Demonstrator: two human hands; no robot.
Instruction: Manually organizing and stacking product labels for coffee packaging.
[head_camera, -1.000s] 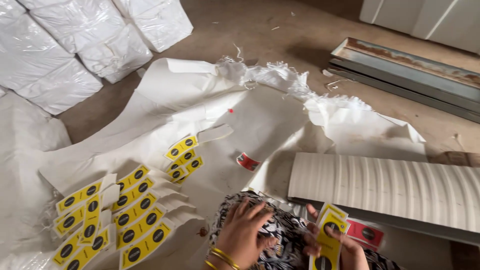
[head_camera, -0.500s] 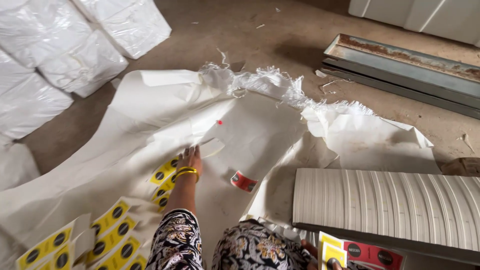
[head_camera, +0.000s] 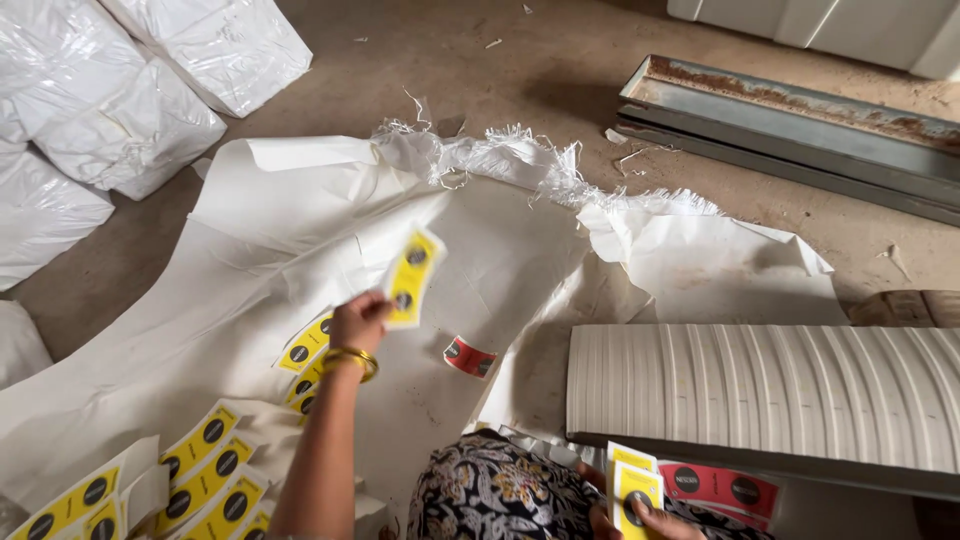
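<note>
Where white sheeting (head_camera: 250, 330) spreads, bare dusty floor (head_camera: 500, 80)

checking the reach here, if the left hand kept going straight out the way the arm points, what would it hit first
Probably nothing solid: the left hand, holding a yellow label strip, points up across the white sheet toward its frayed edge. The hand's height above the sheet is unclear.
</note>
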